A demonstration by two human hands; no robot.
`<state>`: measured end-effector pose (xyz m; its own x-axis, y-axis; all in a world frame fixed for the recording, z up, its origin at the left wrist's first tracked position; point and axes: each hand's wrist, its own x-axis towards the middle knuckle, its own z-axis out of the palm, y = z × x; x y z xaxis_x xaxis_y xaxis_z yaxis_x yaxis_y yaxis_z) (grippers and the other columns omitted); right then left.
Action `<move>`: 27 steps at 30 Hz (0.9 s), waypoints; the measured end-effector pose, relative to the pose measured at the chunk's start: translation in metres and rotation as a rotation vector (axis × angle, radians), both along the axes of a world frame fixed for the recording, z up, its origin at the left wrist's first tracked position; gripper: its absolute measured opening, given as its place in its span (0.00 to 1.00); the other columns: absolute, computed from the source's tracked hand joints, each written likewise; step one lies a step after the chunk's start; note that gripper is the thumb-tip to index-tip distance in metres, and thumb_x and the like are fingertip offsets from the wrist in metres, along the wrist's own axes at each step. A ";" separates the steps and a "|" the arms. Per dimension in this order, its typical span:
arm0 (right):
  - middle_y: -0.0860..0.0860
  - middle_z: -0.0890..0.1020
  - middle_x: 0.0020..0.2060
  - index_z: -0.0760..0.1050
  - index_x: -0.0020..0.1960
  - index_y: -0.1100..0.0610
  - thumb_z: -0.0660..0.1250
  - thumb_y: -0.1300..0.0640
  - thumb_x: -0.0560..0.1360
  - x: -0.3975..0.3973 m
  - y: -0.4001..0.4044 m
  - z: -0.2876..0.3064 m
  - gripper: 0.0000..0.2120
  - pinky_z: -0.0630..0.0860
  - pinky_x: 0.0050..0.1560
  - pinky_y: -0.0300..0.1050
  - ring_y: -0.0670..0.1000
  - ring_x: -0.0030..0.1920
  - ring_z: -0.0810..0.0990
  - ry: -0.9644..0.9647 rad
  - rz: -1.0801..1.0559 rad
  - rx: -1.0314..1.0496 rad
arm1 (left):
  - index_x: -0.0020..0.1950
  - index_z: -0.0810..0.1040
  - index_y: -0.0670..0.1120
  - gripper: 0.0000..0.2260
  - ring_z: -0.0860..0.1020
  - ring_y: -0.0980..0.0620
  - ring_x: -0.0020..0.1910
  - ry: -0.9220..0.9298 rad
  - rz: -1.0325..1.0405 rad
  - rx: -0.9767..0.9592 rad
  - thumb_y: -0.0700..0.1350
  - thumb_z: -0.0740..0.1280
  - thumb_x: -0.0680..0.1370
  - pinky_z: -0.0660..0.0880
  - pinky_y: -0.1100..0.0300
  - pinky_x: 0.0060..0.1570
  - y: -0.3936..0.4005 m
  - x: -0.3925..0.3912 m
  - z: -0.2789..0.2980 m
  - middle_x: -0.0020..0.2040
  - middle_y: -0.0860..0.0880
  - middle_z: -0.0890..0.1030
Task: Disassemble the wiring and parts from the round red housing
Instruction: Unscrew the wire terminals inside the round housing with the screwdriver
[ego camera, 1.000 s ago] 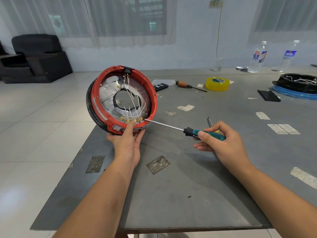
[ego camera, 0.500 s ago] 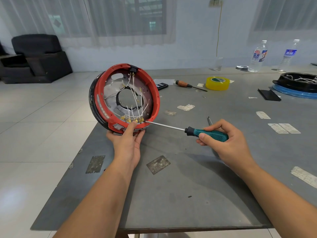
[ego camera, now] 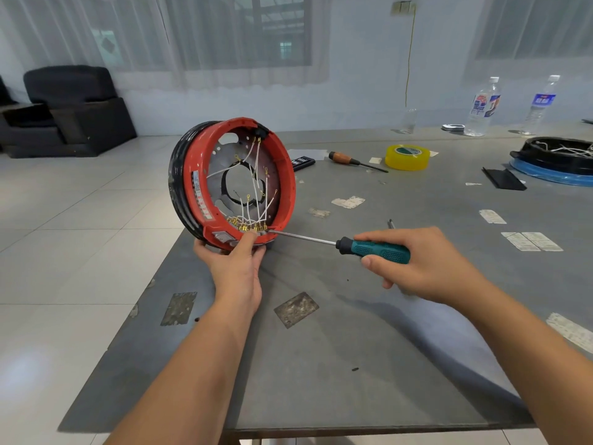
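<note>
A pale wall (ego camera: 369, 75) runs behind the grey table (ego camera: 369, 348). Left of a yellow cord (ego camera: 409, 59) hanging down that wall, a window (ego camera: 256, 27) sits behind sheer white curtains (ego camera: 96, 43). Farther left of the cord, a black armchair (ego camera: 67, 110) stands on the light tiled floor (ego camera: 64, 236), where daylight makes a soft glare.

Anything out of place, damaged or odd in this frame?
Several white wires inside the red housing hang loose with free ring terminals, as expected mid-disassembly. The table has torn label scraps and worn patches. The left hand props the housing on edge; the right hand holds the screwdriver. Nothing spilled or broken.
</note>
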<state>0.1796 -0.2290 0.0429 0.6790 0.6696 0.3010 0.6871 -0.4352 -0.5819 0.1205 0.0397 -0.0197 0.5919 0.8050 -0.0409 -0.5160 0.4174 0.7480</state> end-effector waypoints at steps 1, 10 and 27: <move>0.30 0.81 0.35 0.75 0.60 0.30 0.70 0.50 0.79 0.002 0.002 0.007 0.16 0.74 0.39 0.27 0.39 0.34 0.84 -0.007 0.024 -0.085 | 0.79 0.58 0.55 0.40 0.80 0.45 0.68 0.005 -0.002 0.003 0.30 0.74 0.76 0.80 0.42 0.63 0.000 0.000 0.000 0.71 0.47 0.75; 0.44 0.84 0.59 0.68 0.76 0.37 0.60 0.43 0.83 0.014 0.032 -0.016 0.21 0.76 0.46 0.42 0.43 0.45 0.79 -0.168 -0.033 -0.321 | 0.77 0.62 0.54 0.37 0.82 0.47 0.64 0.082 0.057 0.081 0.31 0.74 0.75 0.85 0.48 0.53 0.015 0.002 0.007 0.67 0.47 0.77; 0.46 0.86 0.50 0.70 0.71 0.36 0.53 0.36 0.82 0.020 0.071 -0.058 0.19 0.79 0.40 0.49 0.55 0.50 0.83 -0.299 -0.211 -0.237 | 0.75 0.64 0.55 0.37 0.83 0.45 0.63 0.096 0.027 0.089 0.33 0.76 0.74 0.85 0.46 0.55 0.047 0.025 0.007 0.66 0.47 0.79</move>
<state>0.1994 -0.1577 -0.0148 0.7143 0.6001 0.3601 0.6922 -0.6814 -0.2377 0.1454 0.0863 -0.0125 0.5665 0.8237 -0.0235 -0.4508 0.3337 0.8279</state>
